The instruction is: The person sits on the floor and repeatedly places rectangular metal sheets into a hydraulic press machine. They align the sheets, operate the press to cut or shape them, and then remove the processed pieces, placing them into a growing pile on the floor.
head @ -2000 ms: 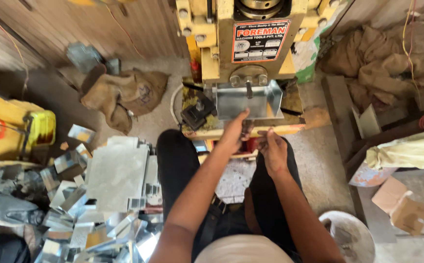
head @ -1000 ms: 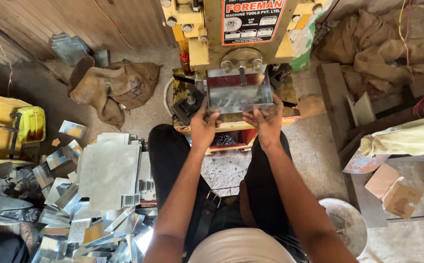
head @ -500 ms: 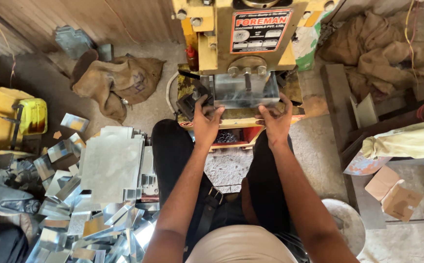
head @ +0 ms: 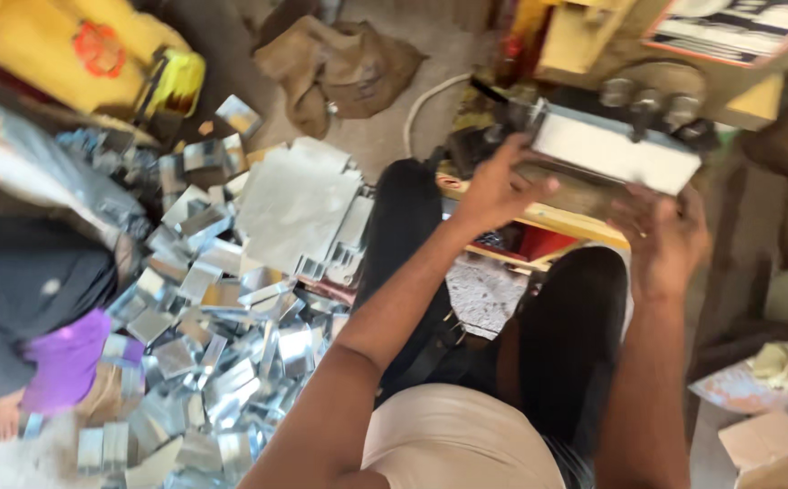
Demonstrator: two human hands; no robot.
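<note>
A yellow press (head: 593,36) is seen at one o'clock. A scrap pile (head: 222,299) lies at nine. A metal sheet (head: 616,149) is held under the press, gripped by left hand (head: 493,190) and right hand (head: 661,235), fingers curled on its edge. Feeding appears underway; steady alignment is required next.

Both your bare forearms reach up and away from your torso toward one o'clock, roughly parallel, the left crossing over your dark-trousered left thigh and the right running along the right one. Your left hand (head: 495,187) sits at about twelve o'clock with the wrist bent back, fingers spread and raised, thumb pointing out toward three o'clock. Your right hand (head: 663,237) is at about two o'clock, slightly lower, back of the hand toward you, fingers curled upward; motion blur hides how tightly either hand closes.
</note>
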